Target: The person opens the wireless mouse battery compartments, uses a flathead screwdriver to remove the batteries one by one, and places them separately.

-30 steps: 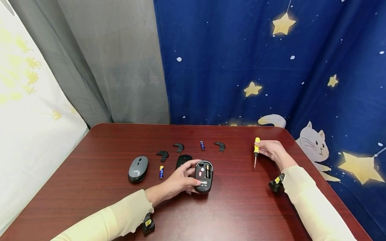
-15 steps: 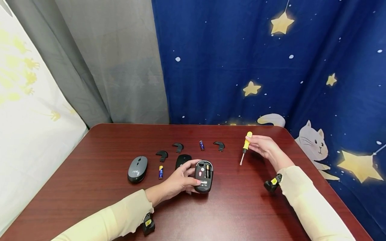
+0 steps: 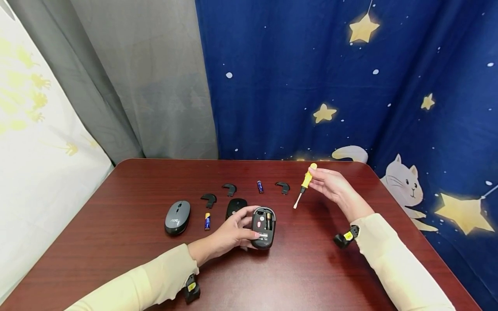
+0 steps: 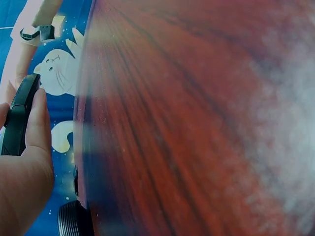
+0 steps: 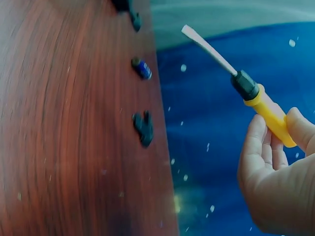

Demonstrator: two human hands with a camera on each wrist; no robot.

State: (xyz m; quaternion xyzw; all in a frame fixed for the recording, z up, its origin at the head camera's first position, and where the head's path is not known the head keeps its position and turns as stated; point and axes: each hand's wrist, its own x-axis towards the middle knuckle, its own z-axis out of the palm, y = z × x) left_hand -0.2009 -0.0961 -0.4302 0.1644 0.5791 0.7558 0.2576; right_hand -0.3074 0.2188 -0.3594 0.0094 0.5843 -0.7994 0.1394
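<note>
My left hand (image 3: 229,235) grips a black computer mouse (image 3: 263,228) by its sides, underside facing up. Its battery bay lies uncovered, with a battery (image 3: 269,221) inside. In the left wrist view the mouse (image 4: 20,115) appears edge-on between thumb and fingers. My right hand (image 3: 334,188) pinches the yellow handle of a flat-blade screwdriver (image 3: 308,179) above the table, tip slanting down to the left. The right wrist view shows the screwdriver (image 5: 268,115) between thumb and fingertips, its metal blade touching nothing.
On the table (image 3: 303,272) stand a grey mouse (image 3: 177,217) and a black mouse (image 3: 235,206), partly behind my left hand. Blue batteries (image 3: 207,221) (image 3: 260,186) and curved black covers (image 3: 209,200) (image 3: 230,189) (image 3: 282,187) lie around them. Curtains (image 3: 272,86) hang behind the far edge.
My right hand has moved left with the screwdriver, toward the held mouse, and the screwdriver has tilted from nearly vertical to slanted. The left hand and its mouse have stayed in place.
</note>
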